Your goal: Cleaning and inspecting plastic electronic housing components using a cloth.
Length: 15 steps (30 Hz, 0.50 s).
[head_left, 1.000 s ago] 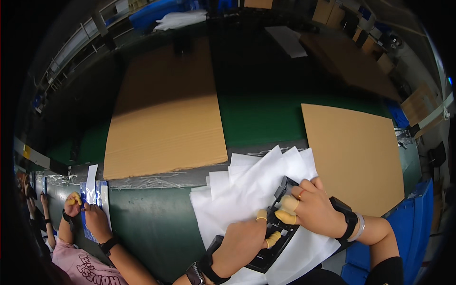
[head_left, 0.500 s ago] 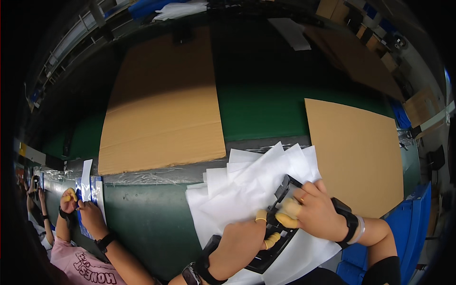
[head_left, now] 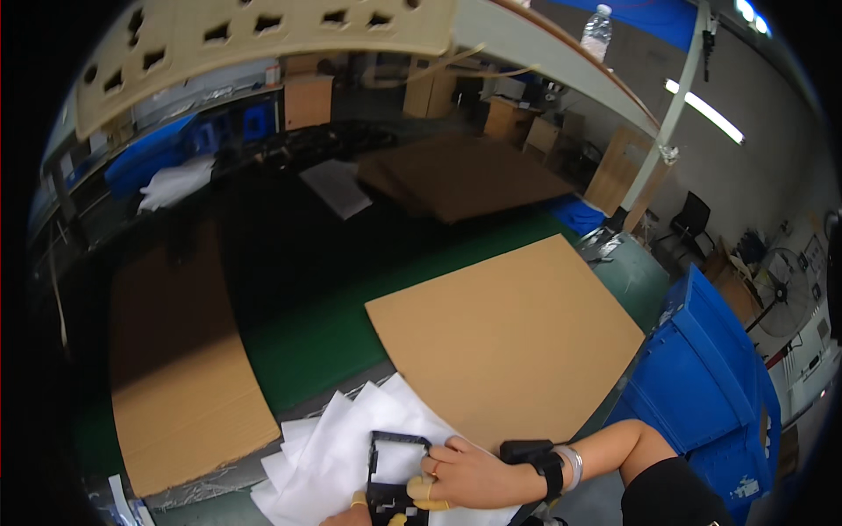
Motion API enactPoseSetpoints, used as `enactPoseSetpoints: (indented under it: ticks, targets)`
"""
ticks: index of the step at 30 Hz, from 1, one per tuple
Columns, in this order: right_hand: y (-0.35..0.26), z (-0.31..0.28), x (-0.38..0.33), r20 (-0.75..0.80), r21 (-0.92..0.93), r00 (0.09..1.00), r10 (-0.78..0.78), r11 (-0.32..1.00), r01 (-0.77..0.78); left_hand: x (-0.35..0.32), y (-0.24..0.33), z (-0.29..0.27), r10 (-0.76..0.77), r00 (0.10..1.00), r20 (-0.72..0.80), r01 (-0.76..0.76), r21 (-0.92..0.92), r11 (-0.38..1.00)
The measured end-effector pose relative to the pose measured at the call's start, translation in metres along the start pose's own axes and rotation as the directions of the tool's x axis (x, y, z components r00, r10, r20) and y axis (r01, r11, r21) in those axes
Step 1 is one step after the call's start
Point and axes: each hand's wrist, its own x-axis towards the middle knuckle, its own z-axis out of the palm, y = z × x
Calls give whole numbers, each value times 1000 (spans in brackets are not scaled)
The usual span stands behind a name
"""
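Since half a second ago the view has swung up and to the right, so both hands and the black frame (head_left: 386,494) now sit at its lower edge. Bent fingers of the right hand (head_left: 469,473) grip the frame's right side; the left hand (head_left: 349,517), mostly cut off, touches its near left end, and how tightly it is closed I cannot tell. Long axis pointing away from the person, the frame lies between them on white sheets (head_left: 324,456) by the table's (head_left: 638,280) near edge, its far end nearer the right hand. Beyond lies cardboard (head_left: 509,342), toward the table's right end; a blue bin (head_left: 693,377) stands past that.
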Motion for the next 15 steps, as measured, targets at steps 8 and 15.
enactPoseSetpoints:
  ticks: [8,15]
  targets:
    - [-12,17,-51,-17,427,957,-288,864,267,14,11,-7,-36,996,81,26,123,992]
    - [-16,27,-53,-112,451,975,-194,864,223,15,-1,-10,-36,964,262,203,-648,734]
